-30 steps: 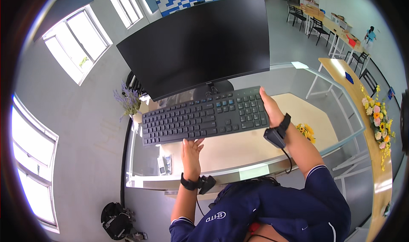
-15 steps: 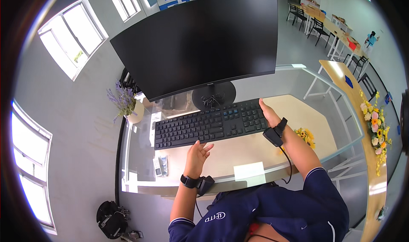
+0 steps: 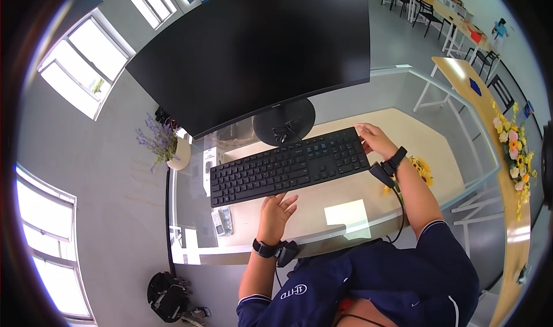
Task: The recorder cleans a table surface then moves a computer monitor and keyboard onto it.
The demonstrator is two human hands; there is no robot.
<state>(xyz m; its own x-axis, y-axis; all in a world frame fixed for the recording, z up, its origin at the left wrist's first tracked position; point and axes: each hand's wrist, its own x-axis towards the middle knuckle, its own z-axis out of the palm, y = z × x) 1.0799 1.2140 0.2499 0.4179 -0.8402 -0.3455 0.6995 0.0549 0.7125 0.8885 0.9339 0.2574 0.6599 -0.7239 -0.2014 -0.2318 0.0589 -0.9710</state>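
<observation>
A black full-size keyboard (image 3: 276, 168) lies at a slant across the desk in front of the monitor, its right end farther from me. At that right end, my right hand (image 3: 377, 141) is closed on the short edge, fingers at the far corner and thumb lower down. My left hand (image 3: 275, 216) is at the front edge, left of the keyboard's middle. Its fingers are apart, and a fingertip meets or slips under that edge; which of these I cannot tell. Each wrist wears a black strap with a small dark device.
A large dark monitor (image 3: 259, 50) stands behind the keyboard, a bundled cable on its round base (image 3: 268, 125). Left are a potted lavender (image 3: 180, 154), a white box (image 3: 211, 157) and a small white remote (image 3: 219, 222). Sunflowers (image 3: 423, 171) lie by my right forearm. Glass edges the desk.
My view has shifted, so the monitor sits higher. My right hand shows more curled fingers at the keyboard's right end. The left hand stays by the front edge, slightly farther right in the picture.
</observation>
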